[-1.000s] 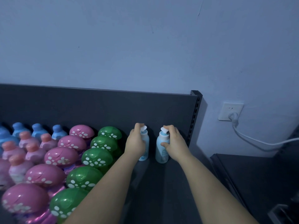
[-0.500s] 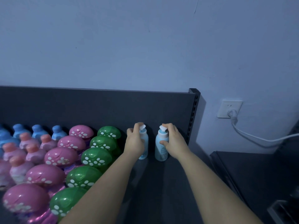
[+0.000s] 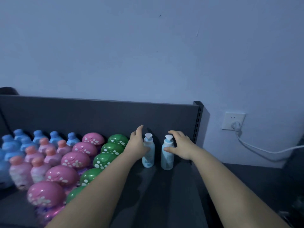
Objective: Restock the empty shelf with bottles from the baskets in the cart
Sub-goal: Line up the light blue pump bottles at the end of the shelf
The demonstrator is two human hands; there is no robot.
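Bottles (image 3: 148, 156) between left grip (image 3: 137, 145), right grip (image 3: 181, 146)

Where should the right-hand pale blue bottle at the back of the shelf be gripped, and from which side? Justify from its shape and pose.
Grip the right-hand bottle round its straight body, below the neck, coming from the front-right. It stands upright; its white cap is small and flared, the back panel stands behind, and the other bottle stands on its left.

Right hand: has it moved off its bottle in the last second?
Yes. The right hand has opened, fingers lifted off the right bottle cap toward the shelf's end post.
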